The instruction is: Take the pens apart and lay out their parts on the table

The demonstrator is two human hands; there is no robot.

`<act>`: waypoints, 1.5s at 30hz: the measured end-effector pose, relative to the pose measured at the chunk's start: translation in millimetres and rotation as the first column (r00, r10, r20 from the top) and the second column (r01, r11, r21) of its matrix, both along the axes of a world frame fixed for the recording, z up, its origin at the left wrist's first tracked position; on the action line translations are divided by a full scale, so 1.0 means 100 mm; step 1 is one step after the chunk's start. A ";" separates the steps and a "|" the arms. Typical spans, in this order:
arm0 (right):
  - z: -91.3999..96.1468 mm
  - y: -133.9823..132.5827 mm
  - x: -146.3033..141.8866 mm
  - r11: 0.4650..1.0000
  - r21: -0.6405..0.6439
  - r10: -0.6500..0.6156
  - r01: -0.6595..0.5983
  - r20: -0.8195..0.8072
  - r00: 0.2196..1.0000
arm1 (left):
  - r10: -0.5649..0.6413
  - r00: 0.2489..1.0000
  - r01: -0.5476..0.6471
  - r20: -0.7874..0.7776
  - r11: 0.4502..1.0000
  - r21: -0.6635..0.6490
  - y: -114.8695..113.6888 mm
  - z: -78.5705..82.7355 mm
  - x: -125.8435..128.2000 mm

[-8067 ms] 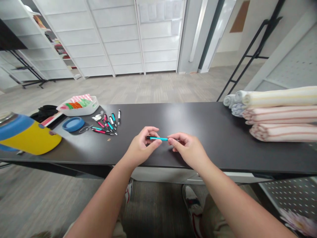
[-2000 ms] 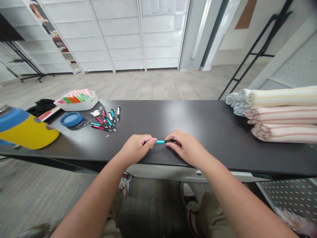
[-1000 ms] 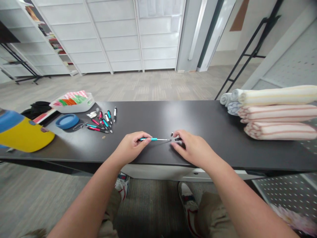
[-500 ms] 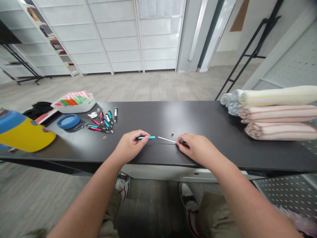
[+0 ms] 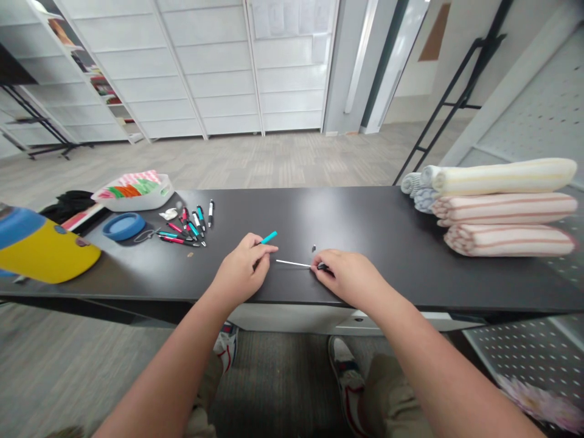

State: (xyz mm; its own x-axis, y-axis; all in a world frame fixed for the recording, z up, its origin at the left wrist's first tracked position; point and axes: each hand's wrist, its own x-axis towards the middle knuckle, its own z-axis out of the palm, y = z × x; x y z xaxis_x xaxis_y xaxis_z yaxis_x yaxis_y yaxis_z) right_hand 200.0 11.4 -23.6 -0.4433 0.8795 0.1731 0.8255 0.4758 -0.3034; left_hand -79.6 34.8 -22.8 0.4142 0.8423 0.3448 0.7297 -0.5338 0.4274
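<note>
My left hand (image 5: 244,271) is closed on a teal pen barrel (image 5: 269,237), whose end sticks up past my fingers. My right hand (image 5: 349,277) pinches the black tip end of a thin white refill (image 5: 292,263), which lies across the black table (image 5: 387,225) between my two hands. A tiny dark pen part (image 5: 314,248) rests on the table just beyond the refill. The barrel and the refill are apart.
Several teal, pink and white pens (image 5: 189,225) lie at the left, by a blue ring (image 5: 122,225) and a white tray of coloured items (image 5: 134,193). A yellow and blue object (image 5: 43,249) is at the far left. Rolled striped towels (image 5: 502,207) are stacked at the right.
The refill has come fully out of the teal barrel. My left hand has tilted the barrel upward, and my right hand has drawn the refill leftward and down onto the table.
</note>
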 end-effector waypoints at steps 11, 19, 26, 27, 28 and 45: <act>-0.06 0.17 -0.04 0.988 0.055 -0.131 0.142 -0.172 0.976 | -0.051 0.991 0.051 -0.126 0.999 -0.005 -0.03 -0.05 0.03; -0.05 0.28 -0.08 0.968 0.009 -0.250 0.252 -0.101 0.963 | -0.035 0.993 0.032 -0.112 0.999 -0.021 -0.04 -0.02 0.04; 0.03 0.38 0.31 0.848 0.023 -0.530 0.530 0.044 0.847 | 0.076 0.990 -0.080 -0.117 0.996 -0.030 -0.06 0.00 0.07; 0.03 0.40 0.40 0.821 0.032 -0.571 0.570 0.061 0.819 | 0.084 0.989 -0.089 -0.117 0.996 -0.033 -0.06 0.01 0.07; 0.03 0.42 0.49 0.797 0.038 -0.604 0.603 0.067 0.794 | 0.088 0.989 -0.093 -0.118 0.995 -0.035 -0.06 0.01 0.07; 0.00 0.26 -0.06 0.999 -0.002 0.043 -0.043 -0.052 0.998 | -0.110 0.990 0.102 -0.087 0.990 -0.093 -0.04 0.03 0.02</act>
State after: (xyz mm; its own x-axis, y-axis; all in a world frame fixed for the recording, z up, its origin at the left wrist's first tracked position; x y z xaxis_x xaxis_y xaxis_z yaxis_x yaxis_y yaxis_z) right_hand 194.0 37.2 -23.4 -0.4710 0.8605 0.1940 0.7874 0.5093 -0.3473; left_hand -77.9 31.0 -19.7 0.5291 0.8176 0.2271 0.7096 -0.5731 0.4100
